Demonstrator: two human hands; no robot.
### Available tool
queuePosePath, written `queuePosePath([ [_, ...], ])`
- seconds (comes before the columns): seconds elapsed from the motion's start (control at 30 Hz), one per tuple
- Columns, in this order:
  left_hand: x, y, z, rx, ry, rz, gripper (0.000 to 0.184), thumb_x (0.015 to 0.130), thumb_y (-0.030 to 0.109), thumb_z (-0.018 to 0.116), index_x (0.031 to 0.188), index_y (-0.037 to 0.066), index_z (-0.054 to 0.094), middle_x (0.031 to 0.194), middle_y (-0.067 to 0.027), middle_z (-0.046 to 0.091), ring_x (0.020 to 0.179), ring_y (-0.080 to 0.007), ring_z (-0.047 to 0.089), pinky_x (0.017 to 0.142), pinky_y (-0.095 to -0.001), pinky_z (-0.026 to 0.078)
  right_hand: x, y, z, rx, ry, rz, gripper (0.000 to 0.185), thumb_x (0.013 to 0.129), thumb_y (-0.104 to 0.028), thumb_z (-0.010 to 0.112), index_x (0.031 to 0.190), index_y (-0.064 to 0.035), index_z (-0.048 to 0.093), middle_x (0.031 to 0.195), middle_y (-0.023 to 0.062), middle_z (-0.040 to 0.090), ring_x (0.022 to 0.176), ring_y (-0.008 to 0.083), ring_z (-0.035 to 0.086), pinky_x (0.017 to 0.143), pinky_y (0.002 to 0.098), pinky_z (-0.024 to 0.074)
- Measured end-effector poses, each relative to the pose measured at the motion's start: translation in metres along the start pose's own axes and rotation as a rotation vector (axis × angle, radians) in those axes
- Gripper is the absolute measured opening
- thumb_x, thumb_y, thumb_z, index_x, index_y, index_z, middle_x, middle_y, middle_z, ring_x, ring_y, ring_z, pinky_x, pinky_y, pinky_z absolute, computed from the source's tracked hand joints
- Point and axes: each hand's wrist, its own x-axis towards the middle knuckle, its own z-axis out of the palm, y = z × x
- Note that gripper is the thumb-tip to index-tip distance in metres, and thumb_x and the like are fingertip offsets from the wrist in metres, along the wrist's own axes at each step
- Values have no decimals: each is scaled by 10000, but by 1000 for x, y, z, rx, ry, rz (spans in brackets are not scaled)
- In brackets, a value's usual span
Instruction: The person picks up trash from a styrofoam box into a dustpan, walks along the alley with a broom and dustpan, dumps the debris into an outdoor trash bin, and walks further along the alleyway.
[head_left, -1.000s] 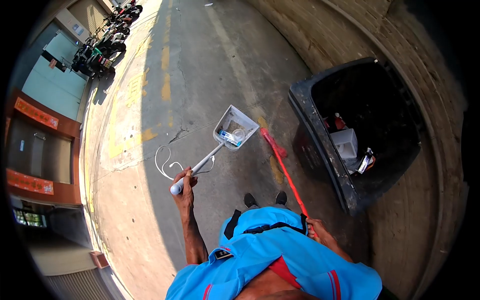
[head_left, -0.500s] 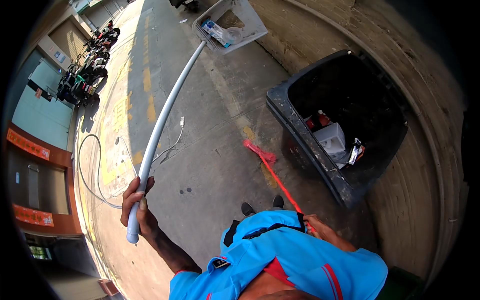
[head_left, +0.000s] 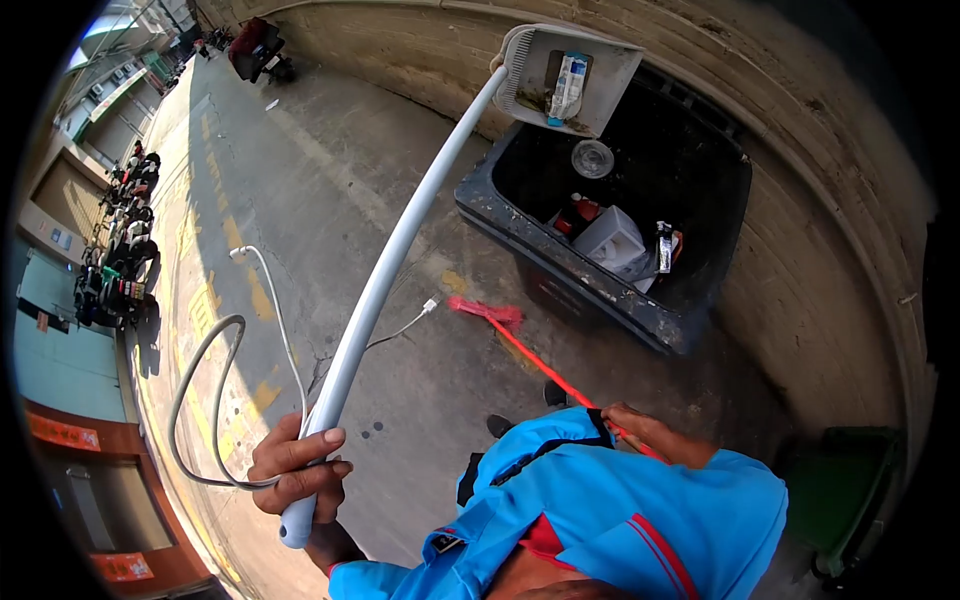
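My left hand is wrapped round the lower end of the long pale handle of a dustpan, with a white cable held against it. The raised pan tilts over the open black bin. A blue and white packet and some dirt are in the pan. Below its edge is a clear round lid, over the bin's dark inside. White containers and wrappers lie in the bin. My right hand grips the red stick of a broom, whose head rests on the ground.
A concrete wall runs behind the bin. A green bin stands at the lower right. Parked motorcycles line the left side, and another vehicle is by the wall farther off. My shoes are below the broom.
The dustpan has risen and swung right over the black bin. The round lid has left the pan. The cable has lifted with my left hand. My right hand still holds the broom.
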Motion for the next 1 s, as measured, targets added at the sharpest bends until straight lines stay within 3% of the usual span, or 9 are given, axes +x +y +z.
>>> queuePosePath([
  [0.17, 16, -3, 19, 32, -135, 105, 102, 696, 73, 659, 689, 57, 558, 803, -130, 652, 505, -260, 575, 501, -350, 505, -5, 8, 9, -55, 58, -37, 201, 779, -137, 433, 602, -47, 462, 524, 30, 422, 421, 133, 401, 386, 309, 343],
  [0.23, 15, 13, 15, 88, -200, -321, 122, 669, 75, 680, 709, 66, 565, 832, -130, 654, 551, -285, 598, 522, -360, 520, 5, 25, 8, -60, 59, -54, 196, 774, -144, 433, 606, -48, 463, 525, 30, 424, 422, 132, 400, 391, 309, 347],
  [0.33, 23, 2, 14, 120, -311, 30, 159, 600, 56, 695, 717, 74, 587, 876, -83, 661, 642, -313, 616, 541, -352, 523, 17, 34, 8, -68, 55, -90, 194, 793, -171, 456, 634, -60, 470, 533, 18, 424, 421, 121, 400, 381, 297, 344],
  [0.43, 27, 10, 12, 265, -443, -142, 242, 534, 18, 730, 738, 122, 651, 898, 2, 668, 945, -311, 610, 762, -346, 549, 7, 30, 16, -78, 53, -108, 199, 816, -193, 482, 658, -73, 477, 540, 5, 425, 417, 111, 399, 365, 282, 338],
  [0.5, 20, -3, 11, 275, -413, 5, 195, 551, 40, 708, 706, 107, 611, 881, -40, 663, 775, -319, 617, 627, -357, 532, 4, 27, 22, -84, 49, -119, 199, 815, -194, 485, 657, -74, 478, 541, 4, 427, 415, 111, 398, 366, 281, 338],
  [0.6, 20, -1, 13, 206, -338, -135, 138, 614, 21, 676, 680, 80, 570, 849, -121, 657, 688, -324, 628, 607, -383, 531, 2, 33, 30, 9, 42, -119, 183, 816, -197, 493, 680, -75, 484, 544, -2, 417, 409, 106, 385, 365, 278, 330],
  [0.73, -12, -31, -6, 232, -274, 71, 119, 677, -47, 606, 735, 37, 544, 848, -166, 648, 617, -280, 607, 616, -398, 521, 6, 30, 40, 34, 62, -77, 140, 818, -186, 497, 722, -85, 480, 552, -8, 404, 401, 102, 371, 352, 275, 312],
  [0.83, -28, -52, -15, 95, -4, 171, 155, 644, -62, 643, 754, 11, 562, 844, -212, 631, 548, -258, 558, 496, -350, 460, 9, 32, 50, 59, 89, -44, 121, 815, -178, 501, 736, -89, 477, 549, -7, 400, 388, 102, 366, 337, 270, 301],
  [1.0, -81, -65, -33, 55, 236, -151, 12, 820, -14, 545, 829, -21, 549, 1025, -226, 576, 928, -345, 600, 804, -453, 513, 27, 25, 65, -24, 133, 2, 123, 813, -176, 504, 744, -75, 504, 557, 21, 452, 378, 123, 417, 314, 279, 320],
])
